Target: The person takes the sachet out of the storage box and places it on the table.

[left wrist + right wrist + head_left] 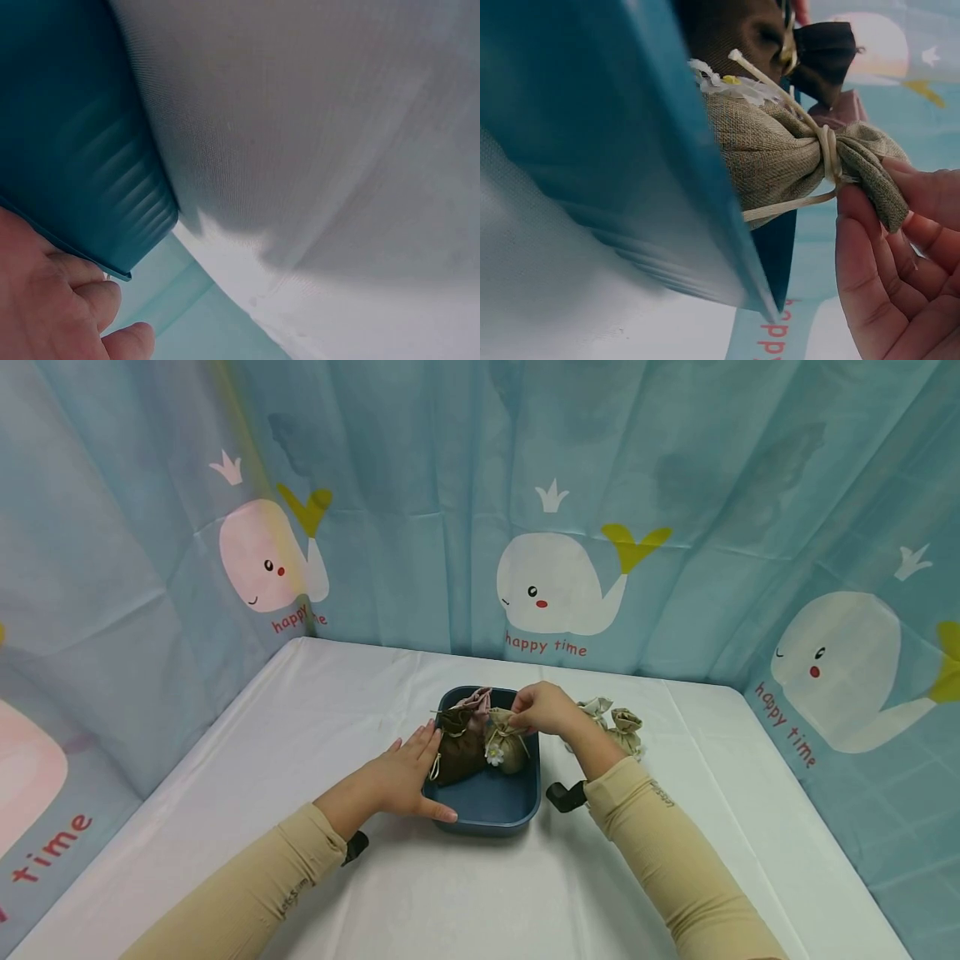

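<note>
A blue plastic bin stands on the white tablecloth. My left hand rests on its left rim with the fingers straight, the thumb over the front left corner. With fingertips and thumb, my right hand pinches the gathered top of a tan drawstring pouch, which has a white flower on its front. That pouch sits inside the bin, on its right side. Beside it in the bin lie a dark brown pouch and, behind, a pink pouch, partly hidden.
Right of the bin, partly behind my right forearm, are an olive-tan pouch and a pale pouch. Black camera mounts stick out at both wrists. A blue whale-print curtain hangs behind the table.
</note>
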Motion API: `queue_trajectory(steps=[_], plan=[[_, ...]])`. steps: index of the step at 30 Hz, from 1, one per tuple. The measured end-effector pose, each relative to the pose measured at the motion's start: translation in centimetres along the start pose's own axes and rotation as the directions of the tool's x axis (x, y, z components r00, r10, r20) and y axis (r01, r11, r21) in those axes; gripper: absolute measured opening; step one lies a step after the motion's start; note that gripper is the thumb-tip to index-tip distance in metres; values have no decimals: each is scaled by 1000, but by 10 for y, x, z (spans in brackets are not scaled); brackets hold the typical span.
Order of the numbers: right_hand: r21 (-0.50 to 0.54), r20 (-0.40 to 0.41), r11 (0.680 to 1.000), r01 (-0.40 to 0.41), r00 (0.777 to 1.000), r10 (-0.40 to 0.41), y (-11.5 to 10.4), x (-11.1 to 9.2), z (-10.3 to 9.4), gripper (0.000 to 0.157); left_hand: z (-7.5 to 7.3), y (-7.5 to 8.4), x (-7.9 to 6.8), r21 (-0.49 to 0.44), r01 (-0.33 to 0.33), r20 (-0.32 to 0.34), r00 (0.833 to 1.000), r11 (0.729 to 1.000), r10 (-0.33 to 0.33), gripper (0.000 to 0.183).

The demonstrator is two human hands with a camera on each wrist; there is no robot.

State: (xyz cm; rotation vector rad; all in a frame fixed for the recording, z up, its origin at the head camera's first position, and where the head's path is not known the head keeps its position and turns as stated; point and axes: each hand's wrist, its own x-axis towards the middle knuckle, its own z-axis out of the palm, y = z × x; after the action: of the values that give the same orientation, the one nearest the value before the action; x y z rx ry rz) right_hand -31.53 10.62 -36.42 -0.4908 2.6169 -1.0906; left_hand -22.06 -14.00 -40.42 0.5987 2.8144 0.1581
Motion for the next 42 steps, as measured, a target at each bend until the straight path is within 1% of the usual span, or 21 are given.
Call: queue_trajectory(steps=[8, 16, 22, 28, 34, 42], plan=[[-8, -21, 1000, 17, 1000, -17, -4, -4, -7, 12, 0, -1, -1, -3, -15, -10, 1000, 1000, 15, 126], [-19, -17, 999, 27, 999, -28, -10, -11, -16, 12, -1, -1, 0, 1, -7, -5, 1000, 1000, 7, 129], [8, -13, 999, 32, 999, -32, -16, -18, -20, 11, -1, -1, 0, 5, -2, -5, 1000, 1000, 2, 129], [28, -31, 999, 39, 999, -38, -22, -26, -23, 10, -1, 0, 0, -9, -7, -1, 1000, 1000, 7, 132], [63, -43, 998, 33, 999, -30, -23, -33, -30, 8, -1, 0, 0, 11, 8, 9, 1000, 1000, -9, 134], [59, -62, 994, 89, 994, -85, -26, -44, -42, 9, -1, -1, 0, 19, 2, -2, 1000, 1000, -2, 134]])
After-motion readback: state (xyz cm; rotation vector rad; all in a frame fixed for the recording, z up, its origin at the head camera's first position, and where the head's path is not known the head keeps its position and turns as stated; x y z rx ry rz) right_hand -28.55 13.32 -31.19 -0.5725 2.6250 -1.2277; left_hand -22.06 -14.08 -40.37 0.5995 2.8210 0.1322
